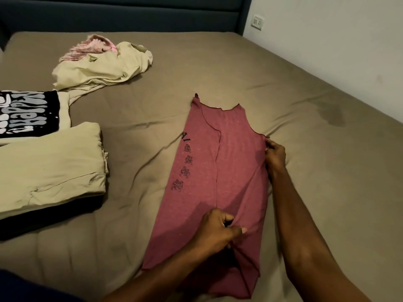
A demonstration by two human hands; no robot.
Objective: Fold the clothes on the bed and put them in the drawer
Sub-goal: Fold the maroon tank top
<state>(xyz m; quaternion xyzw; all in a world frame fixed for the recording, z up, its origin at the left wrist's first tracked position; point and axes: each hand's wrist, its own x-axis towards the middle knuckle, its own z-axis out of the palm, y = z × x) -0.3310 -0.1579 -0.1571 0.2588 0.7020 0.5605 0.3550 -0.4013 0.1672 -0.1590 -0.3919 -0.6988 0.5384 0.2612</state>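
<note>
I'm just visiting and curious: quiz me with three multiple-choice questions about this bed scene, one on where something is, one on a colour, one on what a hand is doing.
1. Where does the crumpled cream garment lie?
A. far left of the bed, near the headboard
B. on the floor
C. under the right arm

2. What colour is the shirt being folded?
A. green
B. dusty red
C. white

3. What is the right hand doing?
A. resting flat on the mattress
B. hanging idle in the air
C. pinching the shirt's right edge

Answers:
1 A: the crumpled cream garment sits far left, near the headboard.
2 B: the shirt is dusty red.
3 C: the right hand pinches the shirt's edge with its fingers; the left hand grips the middle fold.
</note>
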